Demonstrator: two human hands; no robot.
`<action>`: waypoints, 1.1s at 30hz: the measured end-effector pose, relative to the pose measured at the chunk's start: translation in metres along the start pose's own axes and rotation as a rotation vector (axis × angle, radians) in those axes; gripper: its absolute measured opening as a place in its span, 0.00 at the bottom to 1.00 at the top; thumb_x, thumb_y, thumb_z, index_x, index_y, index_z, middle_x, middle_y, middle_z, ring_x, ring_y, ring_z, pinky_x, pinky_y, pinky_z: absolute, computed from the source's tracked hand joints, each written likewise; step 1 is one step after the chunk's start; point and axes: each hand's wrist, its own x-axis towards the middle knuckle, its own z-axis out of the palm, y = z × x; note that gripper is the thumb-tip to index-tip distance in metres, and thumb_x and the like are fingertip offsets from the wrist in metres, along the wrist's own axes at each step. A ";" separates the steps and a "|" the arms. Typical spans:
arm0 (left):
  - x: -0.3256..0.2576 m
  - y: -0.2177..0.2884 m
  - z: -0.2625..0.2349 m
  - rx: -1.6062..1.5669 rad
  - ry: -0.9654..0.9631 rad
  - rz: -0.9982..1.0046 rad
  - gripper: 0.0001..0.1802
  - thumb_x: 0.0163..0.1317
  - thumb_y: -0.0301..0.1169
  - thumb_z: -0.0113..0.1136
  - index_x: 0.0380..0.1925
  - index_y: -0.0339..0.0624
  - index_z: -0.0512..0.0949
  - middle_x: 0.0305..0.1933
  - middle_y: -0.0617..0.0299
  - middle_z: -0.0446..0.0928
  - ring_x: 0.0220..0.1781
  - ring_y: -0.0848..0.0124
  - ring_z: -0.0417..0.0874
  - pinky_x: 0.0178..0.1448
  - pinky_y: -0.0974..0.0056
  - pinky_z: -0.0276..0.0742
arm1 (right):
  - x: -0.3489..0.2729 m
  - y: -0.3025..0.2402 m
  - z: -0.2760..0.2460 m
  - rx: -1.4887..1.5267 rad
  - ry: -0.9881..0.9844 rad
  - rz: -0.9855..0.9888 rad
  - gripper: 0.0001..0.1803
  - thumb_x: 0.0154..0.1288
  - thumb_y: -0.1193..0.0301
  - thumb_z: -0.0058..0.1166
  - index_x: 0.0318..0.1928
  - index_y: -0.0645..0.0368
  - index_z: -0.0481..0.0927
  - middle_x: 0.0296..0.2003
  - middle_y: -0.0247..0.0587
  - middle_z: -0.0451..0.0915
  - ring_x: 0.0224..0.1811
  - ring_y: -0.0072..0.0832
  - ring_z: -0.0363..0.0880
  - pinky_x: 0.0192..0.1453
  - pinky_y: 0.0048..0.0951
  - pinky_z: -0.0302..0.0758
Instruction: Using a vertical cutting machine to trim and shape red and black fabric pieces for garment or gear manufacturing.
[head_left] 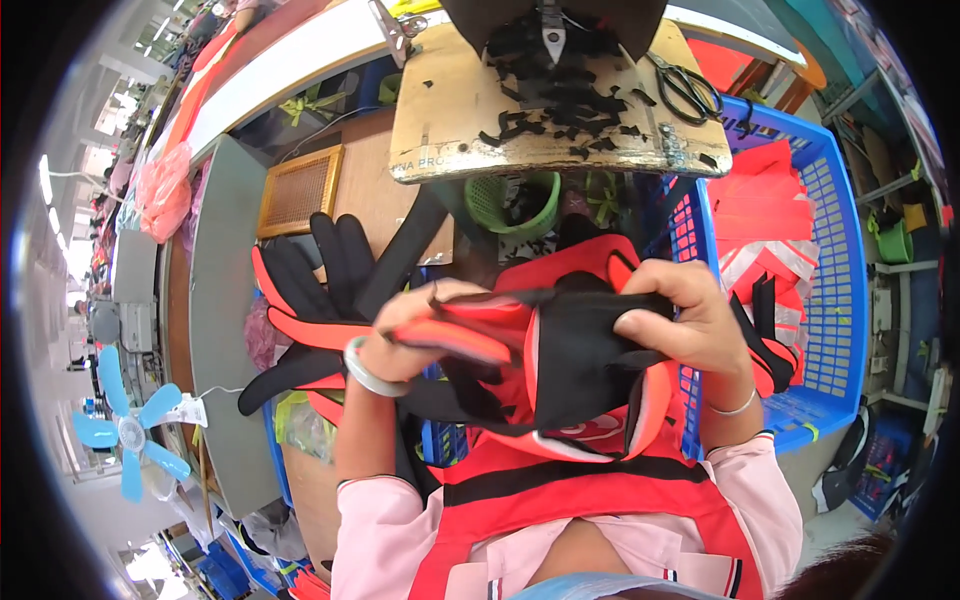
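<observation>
In front of my chest I hold a black and orange-red fabric piece (585, 365), with pale edging and loose strips. My right hand (695, 315) pinches its black panel between thumb and fingers at the upper right. My left hand (400, 335) is closed around the orange-red part on the other side; motion smears its fingertips. Just left of that hand lies a heap of black gloves (335, 265) with orange-red edges. Several finger shapes stick out of the heap. A red apron (590, 490) covers my front below the fabric piece.
Ahead stands a wooden machine table (440, 110) strewn with black scraps (570, 95), with black-handled scissors (685, 88) at its right. A green basket (513, 205) sits beneath it. To the right, a blue crate (845, 250) holds red fabric pieces (765, 195). A blue fan (130, 430) is at far left.
</observation>
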 end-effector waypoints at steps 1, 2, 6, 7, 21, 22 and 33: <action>-0.004 0.000 0.001 0.059 -0.063 0.024 0.23 0.51 0.23 0.66 0.50 0.31 0.78 0.48 0.49 0.82 0.50 0.58 0.84 0.56 0.61 0.76 | -0.005 -0.007 -0.005 -0.043 0.041 0.043 0.07 0.59 0.75 0.65 0.31 0.64 0.80 0.22 0.34 0.79 0.25 0.17 0.76 0.29 0.22 0.70; -0.006 0.003 0.002 0.117 -0.126 0.049 0.24 0.50 0.22 0.65 0.51 0.32 0.78 0.48 0.48 0.82 0.49 0.57 0.85 0.56 0.61 0.77 | -0.009 -0.010 -0.012 -0.104 0.053 0.049 0.07 0.59 0.74 0.65 0.31 0.64 0.80 0.21 0.33 0.78 0.24 0.16 0.75 0.28 0.22 0.70; -0.010 0.003 -0.016 -0.100 -0.001 0.052 0.15 0.59 0.37 0.65 0.37 0.34 0.81 0.39 0.45 0.84 0.38 0.57 0.87 0.44 0.59 0.83 | -0.013 -0.009 -0.041 -0.131 -0.046 0.142 0.09 0.59 0.71 0.65 0.31 0.64 0.80 0.22 0.31 0.77 0.26 0.14 0.74 0.30 0.21 0.70; -0.015 -0.009 -0.033 -0.254 0.004 0.130 0.16 0.60 0.39 0.66 0.35 0.35 0.81 0.38 0.44 0.83 0.37 0.56 0.86 0.43 0.57 0.83 | -0.011 -0.003 -0.045 -0.068 -0.049 0.165 0.09 0.59 0.71 0.65 0.31 0.64 0.79 0.23 0.30 0.77 0.28 0.14 0.73 0.32 0.21 0.70; 0.086 -0.038 0.001 -0.413 -0.795 0.222 0.12 0.57 0.27 0.68 0.40 0.36 0.82 0.42 0.56 0.82 0.50 0.59 0.78 0.66 0.55 0.63 | 0.010 0.002 -0.061 -0.241 -0.147 0.033 0.10 0.60 0.69 0.65 0.30 0.63 0.80 0.22 0.34 0.78 0.25 0.21 0.75 0.31 0.24 0.70; 0.085 -0.030 -0.006 -0.317 -0.713 0.202 0.11 0.56 0.26 0.67 0.40 0.36 0.81 0.42 0.56 0.82 0.49 0.59 0.77 0.65 0.56 0.65 | 0.010 -0.002 -0.066 -0.381 -0.069 -0.003 0.10 0.59 0.69 0.65 0.30 0.62 0.80 0.22 0.35 0.77 0.24 0.22 0.75 0.30 0.25 0.70; 0.153 0.056 -0.054 0.744 -0.416 0.245 0.12 0.56 0.22 0.63 0.40 0.37 0.76 0.47 0.49 0.76 0.48 0.48 0.78 0.50 0.55 0.74 | 0.078 0.021 -0.088 -0.918 0.260 -0.362 0.12 0.55 0.66 0.68 0.30 0.59 0.80 0.22 0.42 0.77 0.21 0.37 0.75 0.26 0.31 0.68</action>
